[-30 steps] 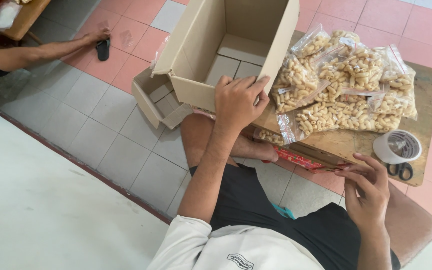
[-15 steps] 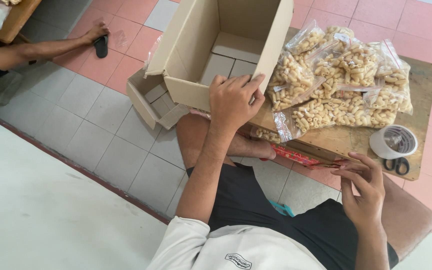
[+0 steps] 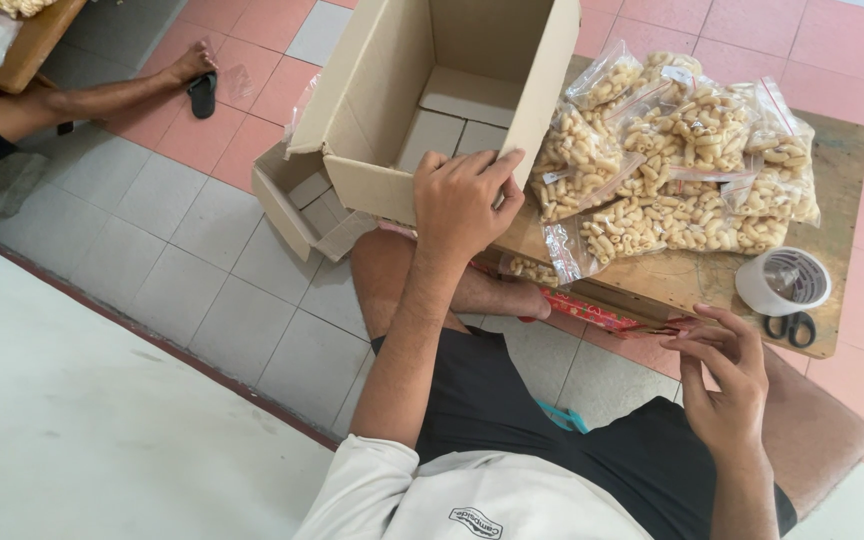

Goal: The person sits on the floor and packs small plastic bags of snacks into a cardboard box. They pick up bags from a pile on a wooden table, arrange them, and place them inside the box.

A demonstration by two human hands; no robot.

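My left hand (image 3: pixel 464 200) grips the near corner of an open, empty cardboard box (image 3: pixel 402 110) that rests tilted on my knee and the low wooden table (image 3: pixel 832 190). My right hand (image 3: pixel 720 375) hovers at the table's front edge with fingers curled and apart, touching a red packet (image 3: pixel 592 312) tucked under the tabletop. A heap of clear zip bags filled with pale macaroni-shaped snacks (image 3: pixel 672 170) lies on the table just right of the box.
A roll of clear tape (image 3: pixel 784 282) and black scissors (image 3: pixel 792 326) sit at the table's right front corner. Another person's leg and sandalled foot (image 3: pixel 192 75) stretch across the tiled floor at the upper left, beside another wooden table (image 3: pixel 22 45).
My left hand has kept its grip on the box corner. My right hand has stayed at the table's front edge by the red packet. The view has shifted slightly.
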